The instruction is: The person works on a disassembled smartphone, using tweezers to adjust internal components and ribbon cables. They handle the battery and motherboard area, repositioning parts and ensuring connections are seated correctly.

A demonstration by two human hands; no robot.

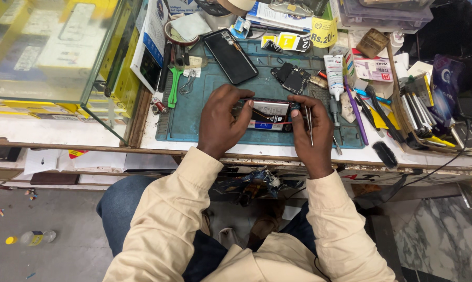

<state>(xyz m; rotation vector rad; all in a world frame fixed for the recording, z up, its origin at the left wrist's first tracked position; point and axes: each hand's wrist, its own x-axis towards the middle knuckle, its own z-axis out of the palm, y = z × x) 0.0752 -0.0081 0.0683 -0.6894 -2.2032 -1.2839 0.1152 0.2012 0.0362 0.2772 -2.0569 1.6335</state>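
Bench is crowded. Teal rubber work mat (194,112) covers the middle of the white counter; glass display case (48,47) with yellow boxes sits far left. On the mat's upper part: black slab phone lying face down (231,56), tilted, well apart from the hands. Just right of it, a small black circuit module (292,78). Green plastic pry tool (173,86) lies near the mat's left edge, beside a small red-and-silver part (159,104). White glue tube (334,75) stands along the mat's right side, purple-handled tool (355,109) beside it, then a cluttered tray of pens and tools (419,109) further right. Papers and yellow price tags are stacked at the top edge. Nothing lies between the hands and the device.

Opened phone with back cover off (267,115) lies flat on the mat's lower centre, long side across. White-labelled battery shows inside, thin red and dark wires run over it, black frame around.

Left hand (220,122) grips the phone's left end, fingers curled over the edge. Right hand (311,130) pinches the right end with its fingertips and also clamps slim metal tweezers (309,125), points toward the person. Sleeves are cream fabric.
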